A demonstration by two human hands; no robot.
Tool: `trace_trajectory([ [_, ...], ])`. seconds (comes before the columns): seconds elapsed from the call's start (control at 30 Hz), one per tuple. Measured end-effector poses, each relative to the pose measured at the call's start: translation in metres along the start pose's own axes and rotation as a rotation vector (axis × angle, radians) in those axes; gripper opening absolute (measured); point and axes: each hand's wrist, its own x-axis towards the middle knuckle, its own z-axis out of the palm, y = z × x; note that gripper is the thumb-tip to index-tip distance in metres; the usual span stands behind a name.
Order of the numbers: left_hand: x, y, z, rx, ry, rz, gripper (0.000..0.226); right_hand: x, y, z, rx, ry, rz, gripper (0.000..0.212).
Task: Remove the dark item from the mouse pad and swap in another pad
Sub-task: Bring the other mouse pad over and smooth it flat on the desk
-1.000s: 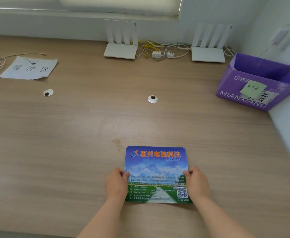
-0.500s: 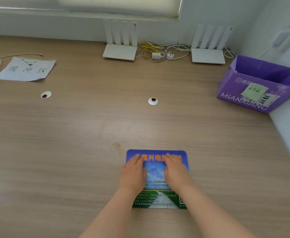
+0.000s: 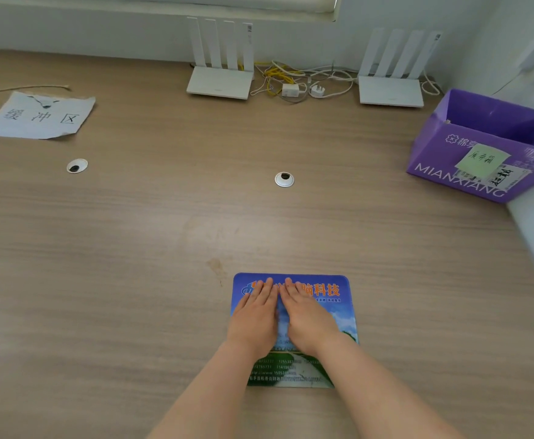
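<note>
A blue and green printed mouse pad (image 3: 338, 299) with orange characters lies flat on the wooden desk near the front edge. My left hand (image 3: 254, 318) and my right hand (image 3: 308, 318) rest palm-down side by side on its middle, fingers straight and close together, fingertips near the orange lettering. Neither hand holds anything. No dark item is in view on the pad or on the desk.
A purple cardboard box (image 3: 468, 166) stands at the right. Two white routers (image 3: 219, 80) (image 3: 390, 90) with a tangle of cables sit at the back wall. A paper sheet (image 3: 37, 117) lies at the far left. Two cable grommets (image 3: 76, 166) (image 3: 284, 179) are set in the desk.
My hands left the pad's side edges and moved onto its top, pressing flat side by side, then slid slightly closer together. The pad stays in place.
</note>
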Motion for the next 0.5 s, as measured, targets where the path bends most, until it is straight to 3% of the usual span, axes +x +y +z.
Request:
trace_trajectory([
  [0.27, -0.004, -0.047, -0.034, 0.026, -0.069, -0.085, 0.055, -0.026, 0.062, -0.022, 0.030, 0.045, 0.175, 0.074],
  [0.5, -0.011, -0.026, -0.019, 0.188, -0.057, 0.008, 0.058, -0.032, 0.063, -0.027, 0.012, 0.005, 0.176, 0.071],
])
